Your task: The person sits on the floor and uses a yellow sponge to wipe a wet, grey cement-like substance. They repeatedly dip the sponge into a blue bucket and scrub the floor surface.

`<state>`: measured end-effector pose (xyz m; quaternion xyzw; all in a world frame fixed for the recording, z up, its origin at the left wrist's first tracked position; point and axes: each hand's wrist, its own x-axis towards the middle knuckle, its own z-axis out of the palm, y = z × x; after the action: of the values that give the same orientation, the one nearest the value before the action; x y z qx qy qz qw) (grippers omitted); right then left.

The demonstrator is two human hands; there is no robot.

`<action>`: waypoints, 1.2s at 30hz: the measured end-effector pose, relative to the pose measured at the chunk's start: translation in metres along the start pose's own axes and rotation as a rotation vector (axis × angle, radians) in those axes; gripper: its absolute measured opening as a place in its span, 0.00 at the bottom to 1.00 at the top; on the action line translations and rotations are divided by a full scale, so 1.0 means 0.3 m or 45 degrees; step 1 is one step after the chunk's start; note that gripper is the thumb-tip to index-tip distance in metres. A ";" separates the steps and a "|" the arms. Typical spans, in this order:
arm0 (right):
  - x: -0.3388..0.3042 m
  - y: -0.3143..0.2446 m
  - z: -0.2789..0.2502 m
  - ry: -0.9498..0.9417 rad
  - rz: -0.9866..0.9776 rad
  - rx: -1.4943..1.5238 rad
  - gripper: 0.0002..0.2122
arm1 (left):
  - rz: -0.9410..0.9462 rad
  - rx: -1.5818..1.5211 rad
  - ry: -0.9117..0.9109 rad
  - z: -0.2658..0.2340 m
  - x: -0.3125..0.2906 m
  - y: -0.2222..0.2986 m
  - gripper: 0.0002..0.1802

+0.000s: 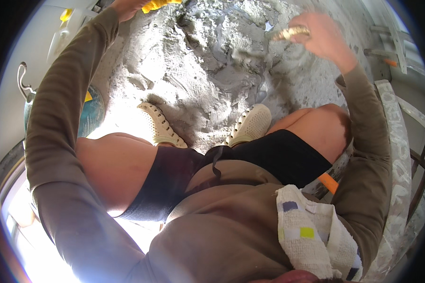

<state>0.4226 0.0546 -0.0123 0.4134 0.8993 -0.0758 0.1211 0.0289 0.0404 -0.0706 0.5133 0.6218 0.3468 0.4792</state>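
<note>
At the top left edge, my left hand [126, 9] is partly cut off by the frame. Its fingers close on a bright yellow object [161, 4], whose kind I cannot make out. My right hand [322, 38], smeared by motion, is closed round a short pale yellowish handle [293, 33] at the upper right. What the handle belongs to is too blurred to name. Between and below both hands spreads a lumpy mass of wet grey mortar [208, 52], smooth in places and ridged in others.
My feet, in cream perforated clogs [159, 123], stand at the mortar's near edge. A green rounded container [92, 112] is beside my left arm. A mortar-stained board [395, 141] rises at the right. A patterned towel [311, 231] hangs over my chest.
</note>
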 end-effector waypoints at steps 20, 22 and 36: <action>0.121 -0.039 0.218 -0.360 -0.419 -0.607 0.17 | 0.028 0.152 0.096 -0.069 -0.031 -0.028 0.23; 0.173 -0.032 0.226 -0.343 -0.494 -0.644 0.16 | 0.030 0.150 0.109 -0.074 -0.033 -0.035 0.22; 0.181 0.046 0.129 -0.243 -0.140 -0.654 0.14 | 0.107 0.085 -0.014 -0.027 0.001 -0.027 0.20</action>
<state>0.4050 0.0938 -0.0651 0.3106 0.8947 0.1095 0.3018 0.0187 0.0392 -0.0757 0.5564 0.6084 0.3429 0.4502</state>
